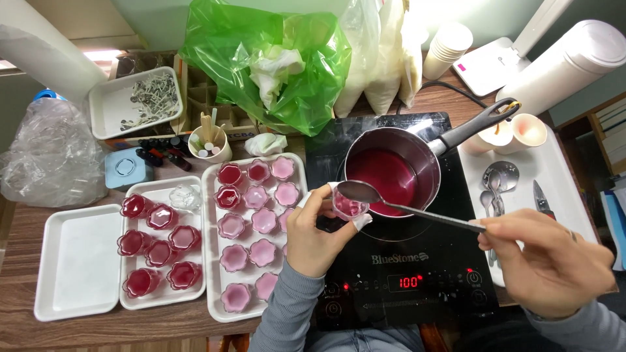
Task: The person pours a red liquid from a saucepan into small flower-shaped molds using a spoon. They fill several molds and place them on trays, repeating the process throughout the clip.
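My left hand [316, 231] holds a small flower-shaped clear cup [348, 207] with a paper tissue under it, over the left edge of a black induction cooker [391, 274]. My right hand [551, 261] grips the handle of a long metal spoon [398, 203], whose bowl hovers right over the cup. Behind the cup stands a saucepan [391, 171] with dark pink liquid and a black handle pointing to the upper right.
A white tray [212, 261] of several pale pink filled cups sits left of the cooker, beside a tray [134, 296] of dark red ones and a bare tray [78, 264]. A green plastic bag [274, 58], a wick tray [134, 98], and a right-hand tray [561, 176] with spoons surround them.
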